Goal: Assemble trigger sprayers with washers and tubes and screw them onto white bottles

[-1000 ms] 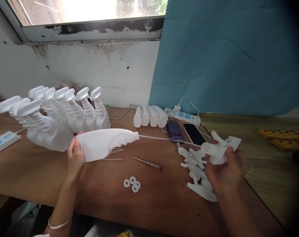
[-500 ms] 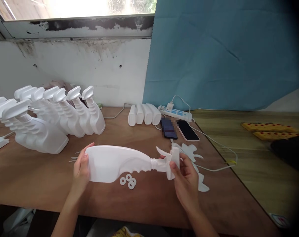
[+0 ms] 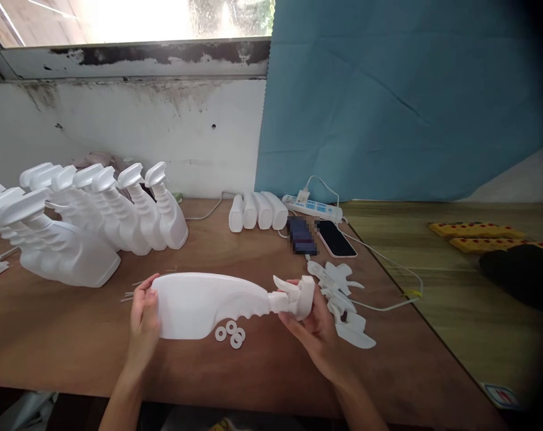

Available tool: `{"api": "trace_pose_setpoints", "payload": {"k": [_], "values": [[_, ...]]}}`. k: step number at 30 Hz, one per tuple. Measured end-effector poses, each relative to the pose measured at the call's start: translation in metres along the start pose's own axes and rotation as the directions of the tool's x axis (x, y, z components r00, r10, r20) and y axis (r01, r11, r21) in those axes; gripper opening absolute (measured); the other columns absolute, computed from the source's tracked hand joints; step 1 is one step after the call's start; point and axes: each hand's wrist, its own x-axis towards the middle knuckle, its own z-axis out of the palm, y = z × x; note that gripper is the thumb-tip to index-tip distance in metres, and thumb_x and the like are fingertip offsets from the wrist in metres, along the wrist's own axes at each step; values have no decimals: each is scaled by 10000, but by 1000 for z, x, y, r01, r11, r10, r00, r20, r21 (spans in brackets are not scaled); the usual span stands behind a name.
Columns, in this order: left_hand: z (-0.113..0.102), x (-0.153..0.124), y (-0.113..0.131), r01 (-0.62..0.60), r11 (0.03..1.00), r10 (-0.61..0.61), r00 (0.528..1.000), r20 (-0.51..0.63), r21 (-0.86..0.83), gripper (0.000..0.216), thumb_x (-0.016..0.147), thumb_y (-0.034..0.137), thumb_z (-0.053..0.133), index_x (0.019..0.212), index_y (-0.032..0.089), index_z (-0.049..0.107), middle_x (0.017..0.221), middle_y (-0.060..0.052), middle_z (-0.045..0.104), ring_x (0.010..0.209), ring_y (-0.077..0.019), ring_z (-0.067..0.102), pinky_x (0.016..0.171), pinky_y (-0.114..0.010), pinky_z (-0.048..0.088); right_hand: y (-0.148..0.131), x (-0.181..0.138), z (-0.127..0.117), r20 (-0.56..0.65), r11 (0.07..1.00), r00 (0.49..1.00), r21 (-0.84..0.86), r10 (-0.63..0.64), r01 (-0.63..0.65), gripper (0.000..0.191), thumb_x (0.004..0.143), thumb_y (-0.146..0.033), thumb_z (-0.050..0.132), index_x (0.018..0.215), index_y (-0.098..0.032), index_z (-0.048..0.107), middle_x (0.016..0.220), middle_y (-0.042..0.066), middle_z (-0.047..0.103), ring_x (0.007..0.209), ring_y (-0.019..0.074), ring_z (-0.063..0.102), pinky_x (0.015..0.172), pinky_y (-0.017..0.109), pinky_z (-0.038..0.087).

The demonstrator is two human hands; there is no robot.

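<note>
Over brown wooden table (image 3: 73,335), left hand (image 3: 143,317) grip clamped on smooth white bottle (image 3: 203,302), right hand (image 3: 314,326) clamped on trigger cap (image 3: 296,294).

Bare desk (image 3: 51,335) is left open at lower left and lower centre. The left is blocked by finished spray bottles (image 3: 96,209); loose trigger heads (image 3: 343,299) crowd the centre right.

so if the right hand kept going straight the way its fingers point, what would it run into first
The right hand holds the spray head at the bottle neck, with its fingers pointing up and left, away from the person. Beyond the spray head, the first thing is probably the row of small white bottles, though depth is hard to judge.
</note>
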Motion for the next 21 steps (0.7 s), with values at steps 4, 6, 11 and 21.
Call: {"api": "trace_pose_setpoints", "payload": {"k": [4,6,11,21], "values": [[-2,4,-3,56,998,-58,996,-75,-20,371,734,530,484,906,202,490,703,-1,508,605,-157,478,484,-219,379,-7,3,-8,84,975,985,-153,-152,163,267,764,-260,626,1006,-274,515,989,9,567,917,162,546,780,238,453],[-4,5,-3,52,998,-54,996,-69,-35,343,729,522,496,852,203,477,656,11,479,566,-144,448,460,-212,354,-8,3,-9,107,956,976,-210,-187,206,233,756,-260,632,970,-270,541,950,5,586,885,163,559,747,234,457],[-2,0,-2,-20,987,8,997,-78,-158,239,745,432,491,814,209,440,773,-16,579,675,-173,528,478,-217,366,0,3,-4,-34,972,999,-237,-21,13,335,732,-372,643,1015,-253,507,772,-22,571,635,128,539,531,198,445],[2,-8,-1,-600,799,590,779,-213,16,189,816,347,477,916,186,478,1110,-98,536,1028,-204,508,850,-333,400,10,5,5,-254,986,961,-94,108,-136,413,690,-472,646,970,-189,539,762,9,583,654,146,539,560,218,462]]}}
